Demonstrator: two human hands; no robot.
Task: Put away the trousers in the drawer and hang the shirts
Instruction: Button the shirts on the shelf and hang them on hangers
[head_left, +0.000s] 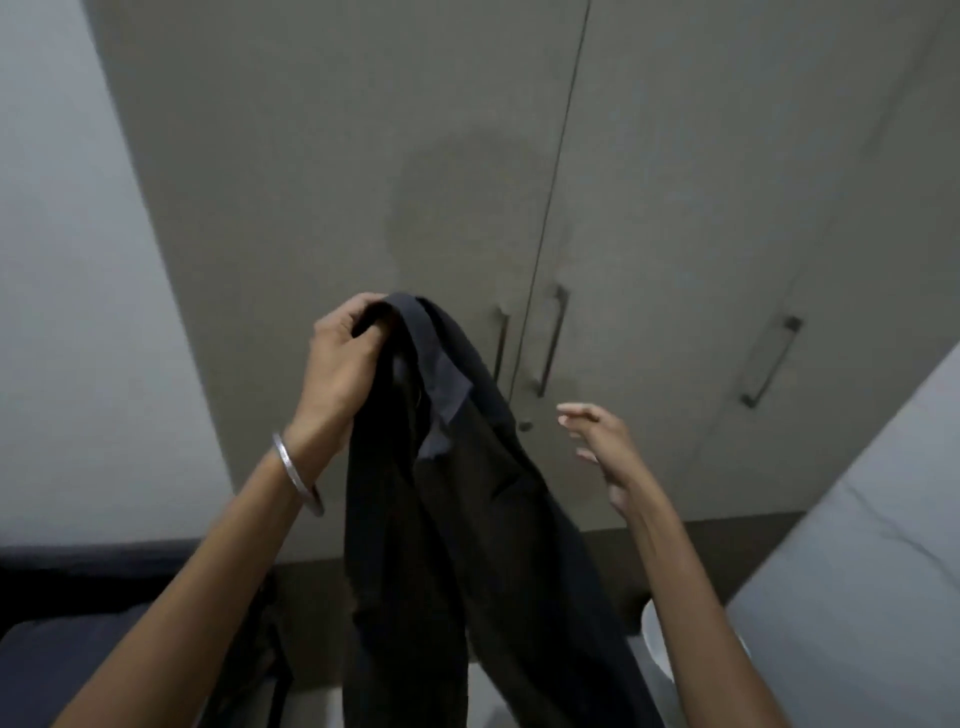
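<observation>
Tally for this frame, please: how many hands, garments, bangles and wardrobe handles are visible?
Hands: 2, left hand and right hand
Dark garment: 1, held by the left hand
Bangle: 1
Wardrobe handles: 3
Total: 7

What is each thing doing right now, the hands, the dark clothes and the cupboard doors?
left hand: grips the top of the dark garment, held up.
right hand: open, holds nothing, beside the garment.
dark garment: hangs limp from the left hand, not on a hanger.
wardrobe doors: shut.
</observation>
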